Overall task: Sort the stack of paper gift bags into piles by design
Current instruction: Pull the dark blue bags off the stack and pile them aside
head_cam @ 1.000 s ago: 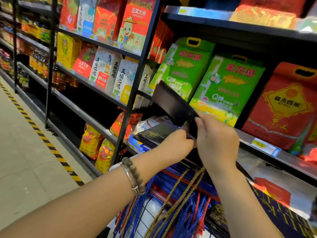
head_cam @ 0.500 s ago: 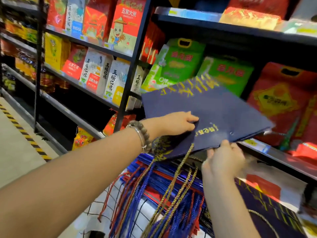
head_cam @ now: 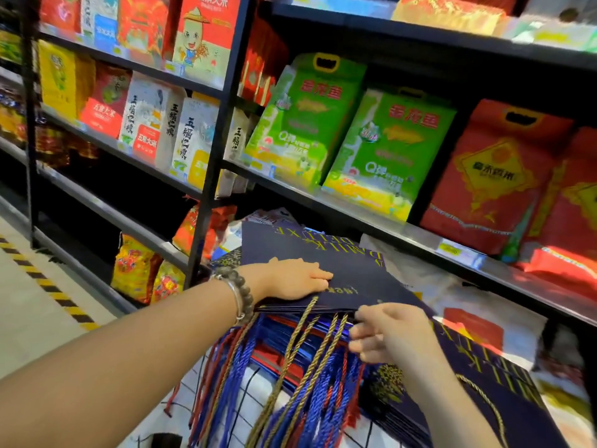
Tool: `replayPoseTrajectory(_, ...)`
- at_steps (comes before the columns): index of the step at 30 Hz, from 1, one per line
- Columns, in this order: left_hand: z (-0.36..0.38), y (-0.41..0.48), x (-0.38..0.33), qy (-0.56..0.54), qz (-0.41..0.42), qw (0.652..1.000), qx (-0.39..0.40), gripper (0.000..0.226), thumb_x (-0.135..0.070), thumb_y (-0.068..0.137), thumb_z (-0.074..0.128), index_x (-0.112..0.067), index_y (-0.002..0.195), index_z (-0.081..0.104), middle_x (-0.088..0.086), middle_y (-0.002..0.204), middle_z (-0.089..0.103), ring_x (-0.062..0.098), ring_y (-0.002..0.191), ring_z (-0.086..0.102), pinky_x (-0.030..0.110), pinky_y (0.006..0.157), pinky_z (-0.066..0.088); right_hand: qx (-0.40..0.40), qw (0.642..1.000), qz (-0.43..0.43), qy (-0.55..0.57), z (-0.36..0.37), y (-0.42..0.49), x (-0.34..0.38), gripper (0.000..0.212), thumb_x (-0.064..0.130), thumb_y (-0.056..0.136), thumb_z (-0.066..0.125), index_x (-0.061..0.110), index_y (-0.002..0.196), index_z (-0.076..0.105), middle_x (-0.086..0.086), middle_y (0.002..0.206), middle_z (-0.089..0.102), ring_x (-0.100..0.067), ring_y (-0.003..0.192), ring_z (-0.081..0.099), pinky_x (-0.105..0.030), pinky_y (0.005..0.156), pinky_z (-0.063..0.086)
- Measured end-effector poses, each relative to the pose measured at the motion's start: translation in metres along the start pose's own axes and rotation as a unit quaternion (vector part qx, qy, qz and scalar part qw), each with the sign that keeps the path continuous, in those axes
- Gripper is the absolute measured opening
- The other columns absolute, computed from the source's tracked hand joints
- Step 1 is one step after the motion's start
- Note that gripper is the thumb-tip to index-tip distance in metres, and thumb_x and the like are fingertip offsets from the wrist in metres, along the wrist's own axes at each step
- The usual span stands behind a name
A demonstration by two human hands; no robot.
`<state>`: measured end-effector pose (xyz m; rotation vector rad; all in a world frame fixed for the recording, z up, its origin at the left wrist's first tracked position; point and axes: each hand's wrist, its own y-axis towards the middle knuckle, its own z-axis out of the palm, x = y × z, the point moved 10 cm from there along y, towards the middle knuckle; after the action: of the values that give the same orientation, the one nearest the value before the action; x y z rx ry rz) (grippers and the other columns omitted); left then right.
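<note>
Left hand (head_cam: pixel 297 279) lying flat, pressing navy bag (head_cam: pixel 326 253) onto its pile at basket's (head_cam: pixel 246 381) far edge. Right hand (head_cam: pixel 387 334) curling by cords (head_cam: pixel 300 350); grip unclear. Next probably needing: pulling another bag, checking design.

navy bag (head_cam: pixel 326 253) laid down flat; left hand (head_cam: pixel 297 279) atop

Hands x2: left hand (head_cam: pixel 297 279), right hand (head_cam: pixel 384 334). Navy gift bag piles x2: far pile (head_cam: pixel 326 253), near pile (head_cam: pixel 491 386). Green rice bags (head_cam: pixel 297 124) x2. Red rice bags (head_cam: pixel 491 179) x2. Bead bracelet (head_cam: pixel 241 291) x1. Cords (head_cam: pixel 302 367) tangled, can't count.
</note>
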<state>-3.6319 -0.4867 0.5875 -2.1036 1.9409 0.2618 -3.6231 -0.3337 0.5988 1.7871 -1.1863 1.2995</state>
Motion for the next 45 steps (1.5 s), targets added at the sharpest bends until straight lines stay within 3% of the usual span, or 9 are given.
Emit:
replayPoseTrajectory(6, 0.000, -0.004, -0.006, 0.019, 0.012, 1.000, 0.003, 0.043, -0.038, 0.103, 0.019, -0.037, 0.146, 0.025, -0.010, 0.157, 0.009, 0.022, 0.146, 0.005, 0.058, 0.112, 0.005, 0.142, 0.977, -0.032, -0.154, 0.086, -0.022, -0.011, 0.023, 0.028, 0.091, 0.056, 0.008, 0.083, 0.063, -0.001, 0.044, 0.056, -0.014, 0.032, 0.049, -0.019, 0.034, 0.037)
replayPoseTrajectory(14, 0.003, -0.001, 0.005, 0.018, 0.029, 0.999, 0.007, 0.044, -0.043, 0.101, 0.021, -0.040, 0.146, 0.021, -0.008, 0.158, 0.009, 0.021, 0.146, 0.005, 0.057, 0.113, 0.005, 0.251, 0.966, 0.018, 0.053, 0.102, -0.034, -0.016, 0.025, 0.018, 0.091, 0.052, 0.005, 0.071, 0.060, -0.001, 0.035, 0.043, -0.011, 0.023, 0.032, -0.015, 0.033, 0.024)
replayPoseTrajectory(22, -0.023, -0.021, 0.021, 0.032, 0.085, 0.995, -0.033, 0.036, -0.032, 0.100, 0.039, -0.030, 0.134, 0.049, -0.003, 0.150, 0.034, 0.015, 0.141, 0.023, 0.039, 0.114, 0.018, 0.269, 0.935, 0.005, 0.230, 0.016, 0.004, 0.044, 0.038, 0.034, 0.040, 0.091, 0.014, 0.052, 0.060, 0.006, 0.031, 0.032, -0.004, 0.021, 0.025, -0.006, 0.028, 0.021)
replayPoseTrajectory(24, -0.064, -0.037, 0.009, -0.016, 0.106, 0.973, -0.204, 0.027, -0.032, 0.095, 0.046, -0.019, 0.102, 0.070, 0.003, 0.114, 0.066, 0.015, 0.110, 0.056, 0.035, 0.094, 0.042, 0.271, 0.921, -0.003, 0.279, 0.013, 0.011, 0.057, 0.042, 0.031, 0.034, 0.093, 0.015, 0.054, 0.060, 0.006, 0.033, 0.035, -0.005, 0.021, 0.028, -0.008, 0.026, 0.023)
replayPoseTrajectory(26, -0.096, -0.066, 0.000, -0.188, 0.117, 0.913, -0.342, 0.037, -0.041, 0.088, 0.046, -0.016, 0.070, 0.067, 0.002, 0.066, 0.064, 0.013, 0.065, 0.057, 0.034, 0.068, 0.046, 0.247, 0.915, -0.008, 0.319, 0.014, 0.017, 0.070, 0.034, 0.025, 0.042, 0.088, 0.016, 0.057, 0.059, 0.005, 0.036, 0.037, -0.004, 0.023, 0.031, -0.010, 0.026, 0.024)
replayPoseTrajectory(31, -0.047, -0.066, -0.062, -0.264, 0.127, 0.950, -0.103, 0.032, -0.040, 0.090, 0.056, -0.013, 0.075, 0.063, -0.007, 0.045, 0.049, 0.005, 0.037, 0.042, 0.017, 0.044, 0.039, 0.180, 0.913, 0.003, 0.366, 0.021, 0.031, 0.080, 0.020, 0.024, 0.062, 0.065, 0.016, 0.071, 0.050, 0.007, 0.039, 0.040, -0.002, 0.027, 0.032, -0.012, 0.027, 0.025)
replayPoseTrajectory(34, -0.051, -0.054, -0.060, -0.339, 0.102, 0.927, -0.121, 0.014, -0.014, 0.090, 0.055, -0.007, 0.082, 0.064, -0.005, 0.046, 0.053, 0.004, 0.036, 0.043, 0.012, 0.041, 0.038, 0.140, 0.941, -0.004, 0.307, 0.013, 0.039, 0.073, 0.023, 0.030, 0.092, 0.047, 0.014, 0.077, 0.054, 0.007, 0.042, 0.042, -0.003, 0.029, 0.031, -0.014, 0.029, 0.024)
replayPoseTrajectory(39, -0.078, -0.045, -0.038, -0.542, 0.064, 0.827, -0.133, 0.019, -0.014, 0.094, 0.050, -0.012, 0.078, 0.060, -0.007, 0.047, 0.056, 0.002, 0.039, 0.045, 0.015, 0.046, 0.034, 0.093, 0.994, -0.063, -0.007, -0.008, 0.032, 0.057, 0.046, 0.053, 0.090, 0.040, 0.013, 0.094, 0.064, 0.002, 0.048, 0.043, -0.008, 0.035, 0.024, -0.016, 0.036, 0.017)
replayPoseTrajectory(45, -0.077, -0.034, -0.054, -0.635, 0.069, 0.766, -0.076, 0.019, -0.018, 0.097, 0.046, -0.011, 0.084, 0.059, -0.006, 0.050, 0.058, 0.002, 0.041, 0.051, 0.011, 0.042, 0.038, 0.141, 0.969, -0.129, -0.157, 0.005, 0.014, 0.060, 0.022, 0.022, 0.088, 0.061, 0.002, 0.085, 0.066, -0.001, 0.055, 0.044, -0.006, 0.033, 0.026, -0.014, 0.035, 0.020)
